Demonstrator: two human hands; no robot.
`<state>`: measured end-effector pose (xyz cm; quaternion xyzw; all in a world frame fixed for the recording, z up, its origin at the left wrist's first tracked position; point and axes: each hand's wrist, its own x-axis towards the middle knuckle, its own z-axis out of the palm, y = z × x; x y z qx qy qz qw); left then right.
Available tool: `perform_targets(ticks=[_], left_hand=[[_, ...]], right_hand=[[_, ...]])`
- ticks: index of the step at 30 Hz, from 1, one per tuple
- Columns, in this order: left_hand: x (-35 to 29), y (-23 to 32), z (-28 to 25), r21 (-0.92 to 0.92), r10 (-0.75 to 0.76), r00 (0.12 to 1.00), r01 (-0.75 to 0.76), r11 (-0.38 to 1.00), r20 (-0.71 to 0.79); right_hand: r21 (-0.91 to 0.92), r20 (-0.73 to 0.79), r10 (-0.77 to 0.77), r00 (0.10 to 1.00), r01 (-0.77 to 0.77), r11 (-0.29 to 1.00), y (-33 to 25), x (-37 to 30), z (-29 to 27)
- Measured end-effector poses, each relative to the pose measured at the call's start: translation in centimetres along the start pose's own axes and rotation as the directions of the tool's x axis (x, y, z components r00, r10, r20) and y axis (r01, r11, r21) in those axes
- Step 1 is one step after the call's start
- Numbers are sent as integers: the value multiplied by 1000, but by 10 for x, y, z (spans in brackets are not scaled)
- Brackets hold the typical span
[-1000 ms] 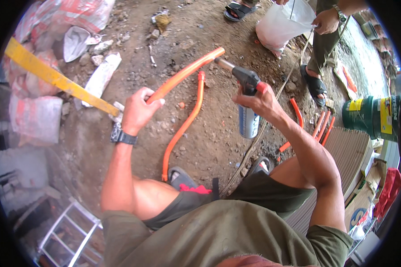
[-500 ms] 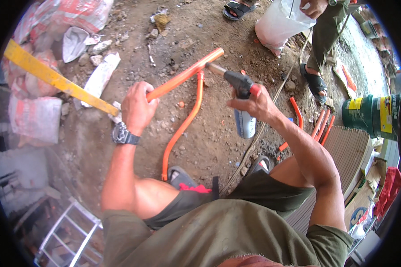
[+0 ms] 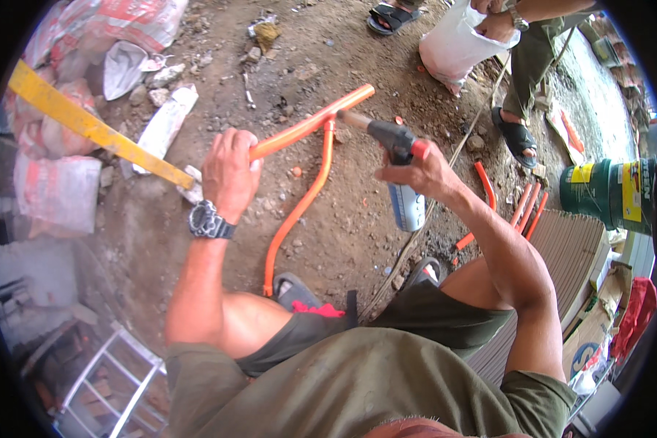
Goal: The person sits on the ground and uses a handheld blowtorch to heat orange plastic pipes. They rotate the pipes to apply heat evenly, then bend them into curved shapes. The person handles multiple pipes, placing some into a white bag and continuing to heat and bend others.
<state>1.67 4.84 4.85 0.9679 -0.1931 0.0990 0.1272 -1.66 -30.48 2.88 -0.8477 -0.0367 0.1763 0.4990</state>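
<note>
Wrapped tight around the near end of an orange plastic pipe (image 3: 310, 124), the left hand (image 3: 230, 171) holds it slanting up and away toward the right, off the ground, while the right hand (image 3: 423, 175) is closed around a hand-held gas torch (image 3: 400, 171), its blue canister hanging below the fist and its nozzle aimed left at the pipe's far stretch, close to the free end. No flame can be made out in the daylight, so whether heat is on the plastic cannot be told. As a judgement of progress, the held pipe reads as straight along all that shows, with no bend, sag or scorch, so any shaping at the heated spot looks not yet done. A second orange pipe (image 3: 299, 208) lies on the dirt ground (image 3: 343, 241) just beneath, already curved in a long sweep that runs from under the torch nozzle back toward the person's feet. More short orange pieces (image 3: 522, 208) lie to the right, beside a stack of ribbed sheets (image 3: 562, 255). Far right, another person holds a white sack (image 3: 452, 47); a yellow straightedge (image 3: 87, 124) lies at the left.
</note>
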Motion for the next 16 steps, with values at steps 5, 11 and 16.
perform_targets(ticks=[5,11,16], left_hand=[[1,-1,1,-25,12,1000,-12,1000,4],[0,0,-4,21,20,1000,-19,1000,-18],[1,1,-3,66,33,999,-34,997,16]], right_hand=[[74,-44,87,995,-84,994,7,2,0],[104,16,7,1000,-8,995,-11,2,-6],[82,-82,114,990,-108,991,-3,8,-7]])
